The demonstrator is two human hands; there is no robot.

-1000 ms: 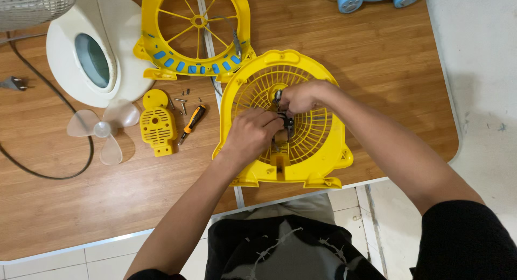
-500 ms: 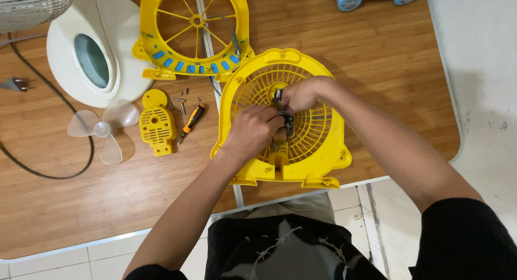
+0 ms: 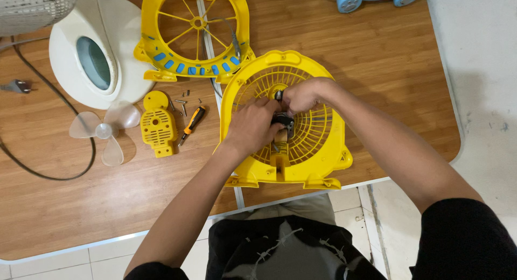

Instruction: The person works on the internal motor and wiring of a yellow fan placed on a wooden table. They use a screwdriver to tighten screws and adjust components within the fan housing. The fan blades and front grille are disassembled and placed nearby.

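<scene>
Fan grille (image 3: pixel 318 145), yellow, lies flat on the wooden table (image 3: pixel 377 54) at its near edge. A small dark part (image 3: pixel 283 120) sits at the grille's centre. Left hand (image 3: pixel 252 126) is closed around that part from 9 o'clock. Right hand (image 3: pixel 302 95) is pinched together at the hub, at 12 o'clock of the part; what its fingertips hold cannot be told. A second yellow frame (image 3: pixel 161 48) lies at 11 o'clock of the grille. At 9 o'clock: screwdriver (image 3: pixel 191 123), loose screws (image 3: pixel 184 98), yellow cover (image 3: pixel 157 127), clear blade (image 3: pixel 103 130). White fan base (image 3: pixel 64 59) stands beyond.
</scene>
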